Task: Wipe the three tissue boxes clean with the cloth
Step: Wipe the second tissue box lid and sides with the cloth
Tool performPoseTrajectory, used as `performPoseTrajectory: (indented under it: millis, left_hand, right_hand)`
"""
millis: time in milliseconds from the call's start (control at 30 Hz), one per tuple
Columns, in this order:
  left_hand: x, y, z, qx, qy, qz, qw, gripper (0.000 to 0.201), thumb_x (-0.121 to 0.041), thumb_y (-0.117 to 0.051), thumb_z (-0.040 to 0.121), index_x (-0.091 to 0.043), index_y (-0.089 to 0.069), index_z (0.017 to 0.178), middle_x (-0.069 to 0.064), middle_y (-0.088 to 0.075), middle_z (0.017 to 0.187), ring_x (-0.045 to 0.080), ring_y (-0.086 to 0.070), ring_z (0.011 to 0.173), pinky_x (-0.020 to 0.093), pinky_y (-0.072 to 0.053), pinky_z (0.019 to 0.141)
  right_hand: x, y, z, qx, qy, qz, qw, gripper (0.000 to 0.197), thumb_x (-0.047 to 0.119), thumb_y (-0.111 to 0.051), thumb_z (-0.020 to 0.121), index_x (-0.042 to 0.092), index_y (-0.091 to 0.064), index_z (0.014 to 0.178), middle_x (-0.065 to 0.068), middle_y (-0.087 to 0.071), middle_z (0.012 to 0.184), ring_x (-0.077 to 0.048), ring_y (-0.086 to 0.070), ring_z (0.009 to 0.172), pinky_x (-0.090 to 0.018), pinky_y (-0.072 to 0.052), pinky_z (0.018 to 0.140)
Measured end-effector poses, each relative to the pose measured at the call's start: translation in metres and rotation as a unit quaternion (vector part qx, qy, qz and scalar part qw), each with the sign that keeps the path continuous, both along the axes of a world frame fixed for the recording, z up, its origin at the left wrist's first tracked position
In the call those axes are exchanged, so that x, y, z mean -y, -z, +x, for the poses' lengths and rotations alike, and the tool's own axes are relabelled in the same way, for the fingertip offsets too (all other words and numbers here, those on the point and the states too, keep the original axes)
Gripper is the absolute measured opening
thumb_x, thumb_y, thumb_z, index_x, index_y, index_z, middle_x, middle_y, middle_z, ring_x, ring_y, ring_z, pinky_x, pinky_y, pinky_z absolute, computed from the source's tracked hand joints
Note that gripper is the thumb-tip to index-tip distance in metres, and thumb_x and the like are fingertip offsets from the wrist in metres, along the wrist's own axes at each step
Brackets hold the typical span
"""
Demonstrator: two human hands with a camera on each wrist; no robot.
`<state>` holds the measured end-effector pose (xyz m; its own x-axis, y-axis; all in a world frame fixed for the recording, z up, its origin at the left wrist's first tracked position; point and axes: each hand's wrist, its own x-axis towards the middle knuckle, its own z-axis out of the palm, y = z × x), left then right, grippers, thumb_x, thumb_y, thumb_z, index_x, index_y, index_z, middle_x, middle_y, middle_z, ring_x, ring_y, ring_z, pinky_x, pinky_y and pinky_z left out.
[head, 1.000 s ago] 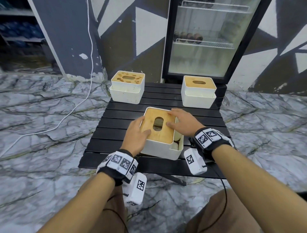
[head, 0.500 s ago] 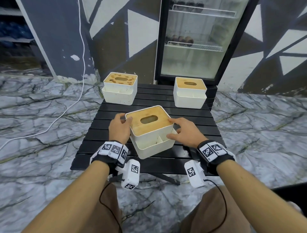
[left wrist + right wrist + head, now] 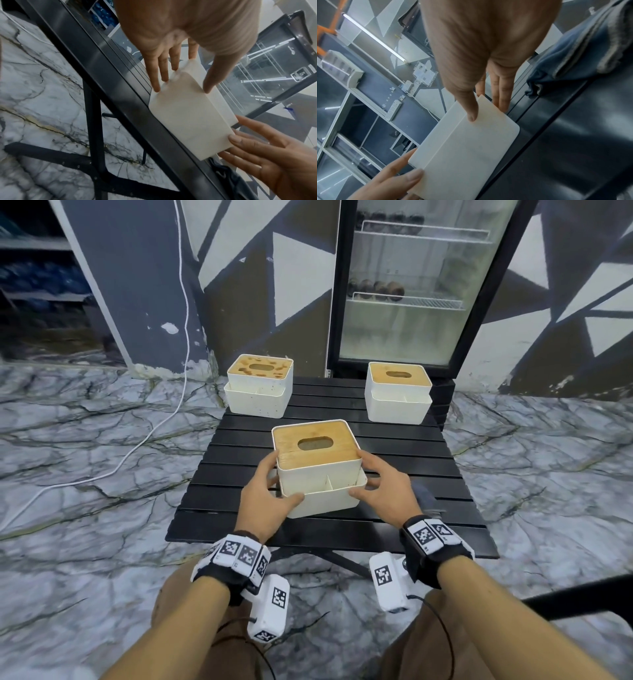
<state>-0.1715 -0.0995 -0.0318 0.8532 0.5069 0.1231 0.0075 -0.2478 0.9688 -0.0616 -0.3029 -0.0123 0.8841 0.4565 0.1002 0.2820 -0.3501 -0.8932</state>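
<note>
Three white tissue boxes with wooden lids stand on a black slatted table (image 3: 411,460). The near box (image 3: 318,460) sits at the middle, its divided front tray facing me. My left hand (image 3: 274,484) lies against its left side with straight fingers, thumb on the front wall. My right hand (image 3: 371,477) mirrors this on the right side. The wrist views show the same box (image 3: 188,121) (image 3: 467,148) between flat fingers. The back left box (image 3: 260,368) has brown stains on its lid. The back right box (image 3: 397,374) looks clean. A dark blue-grey cloth (image 3: 573,54) lies on the table beside my right hand.
A glass-door fridge (image 3: 411,285) stands right behind the table. A white cable (image 3: 154,426) trails over the marble floor on the left. A dark bar (image 3: 582,597) crosses the floor at the lower right. My knees are under the table's near edge.
The near box has been turned so that its tray faces me. Both hands have come off the lid and now lie on its sides.
</note>
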Motion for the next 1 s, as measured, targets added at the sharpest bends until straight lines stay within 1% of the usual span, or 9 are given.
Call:
performPoseTrajectory:
  millis: [67, 167, 367, 500, 567, 700, 833, 933, 1000]
  left_hand:
    - [0.003, 0.002, -0.003, 0.021, -0.005, 0.005, 1.0, 0.081, 0.0, -0.085, 0.071, -0.042, -0.047, 0.13, -0.03, -0.056, 0.115, 0.001, -0.06, 0.111, 0.02, -0.055, 0.081]
    - [0.001, 0.006, -0.002, 0.045, -0.002, -0.013, 0.999, 0.078, 0.003, -0.084, 0.071, -0.042, -0.051, 0.125, -0.029, -0.058, 0.118, 0.003, -0.06, 0.116, 0.023, -0.056, 0.086]
    - [-0.009, 0.006, 0.011, 0.061, 0.01, -0.021, 0.998, 0.064, 0.005, -0.082, 0.073, -0.044, -0.059, 0.108, -0.008, -0.064, 0.121, 0.012, -0.062, 0.118, 0.018, -0.055, 0.086]
    - [-0.02, -0.002, 0.031, 0.073, 0.02, -0.035, 0.997, 0.064, 0.006, -0.082, 0.074, -0.043, -0.059, 0.108, -0.019, -0.062, 0.117, 0.009, -0.061, 0.119, 0.022, -0.054, 0.092]
    - [-0.025, -0.007, 0.045, 0.074, 0.024, -0.035, 0.996, 0.063, 0.005, -0.082, 0.074, -0.042, -0.06, 0.109, -0.013, -0.063, 0.119, 0.012, -0.061, 0.12, 0.028, -0.055, 0.094]
    - [-0.033, -0.013, 0.075, 0.066, 0.041, -0.035, 0.996, 0.06, 0.007, -0.08, 0.076, -0.036, -0.058, 0.112, -0.011, -0.061, 0.119, 0.012, -0.059, 0.119, 0.019, -0.054, 0.091]
    - [-0.045, -0.009, 0.106, 0.047, 0.047, -0.018, 0.998, 0.061, 0.004, -0.081, 0.076, -0.039, -0.057, 0.111, -0.001, -0.063, 0.126, 0.016, -0.06, 0.122, 0.03, -0.054, 0.097]
    - [-0.052, -0.005, 0.128, 0.036, 0.054, -0.021, 0.998, 0.059, 0.005, -0.08, 0.077, -0.035, -0.057, 0.114, 0.0, -0.06, 0.129, 0.016, -0.059, 0.123, 0.019, -0.052, 0.093]
    - [-0.057, -0.003, 0.142, 0.032, 0.059, -0.023, 0.998, 0.058, 0.005, -0.079, 0.078, -0.035, -0.056, 0.113, -0.001, -0.06, 0.129, 0.015, -0.058, 0.123, 0.021, -0.053, 0.093]
  right_hand:
    - [-0.001, 0.004, -0.002, -0.001, 0.011, 0.027, 1.0, 0.074, -0.002, -0.076, 0.073, 0.03, -0.051, 0.134, 0.012, -0.062, 0.112, -0.011, -0.069, 0.087, -0.015, -0.054, 0.076]
    - [-0.002, 0.007, -0.001, -0.007, 0.017, 0.046, 0.999, 0.07, -0.003, -0.076, 0.072, 0.026, -0.053, 0.132, 0.007, -0.064, 0.115, -0.009, -0.069, 0.088, -0.013, -0.053, 0.071]
    - [-0.007, 0.004, 0.007, 0.004, 0.028, 0.043, 0.999, 0.063, 0.0, -0.077, 0.073, 0.027, -0.057, 0.126, 0.003, -0.065, 0.112, -0.008, -0.069, 0.085, -0.015, -0.054, 0.071]
    - [-0.012, -0.007, 0.022, 0.018, 0.037, 0.043, 0.998, 0.06, 0.002, -0.077, 0.074, 0.029, -0.058, 0.124, 0.004, -0.065, 0.11, -0.006, -0.068, 0.084, -0.012, -0.053, 0.068]
    - [-0.015, -0.013, 0.033, 0.026, 0.042, 0.04, 0.998, 0.06, 0.003, -0.077, 0.074, 0.028, -0.058, 0.125, 0.005, -0.064, 0.11, -0.006, -0.068, 0.084, -0.009, -0.051, 0.067]
    - [-0.021, -0.015, 0.06, 0.022, 0.053, 0.032, 0.998, 0.061, 0.006, -0.078, 0.074, 0.033, -0.058, 0.124, 0.002, -0.065, 0.11, -0.013, -0.068, 0.086, -0.022, -0.057, 0.075]
    - [-0.029, -0.012, 0.087, 0.023, 0.059, 0.027, 0.998, 0.06, 0.005, -0.078, 0.074, 0.03, -0.058, 0.125, 0.003, -0.064, 0.11, -0.016, -0.068, 0.084, -0.016, -0.055, 0.069]
    - [-0.036, -0.006, 0.106, 0.028, 0.066, 0.02, 0.997, 0.059, 0.005, -0.078, 0.074, 0.031, -0.058, 0.123, 0.002, -0.064, 0.112, -0.017, -0.068, 0.082, -0.015, -0.055, 0.068]
    - [-0.041, -0.002, 0.118, 0.031, 0.07, 0.015, 0.997, 0.059, 0.006, -0.078, 0.074, 0.032, -0.058, 0.123, 0.001, -0.063, 0.113, -0.019, -0.068, 0.082, -0.018, -0.056, 0.07]
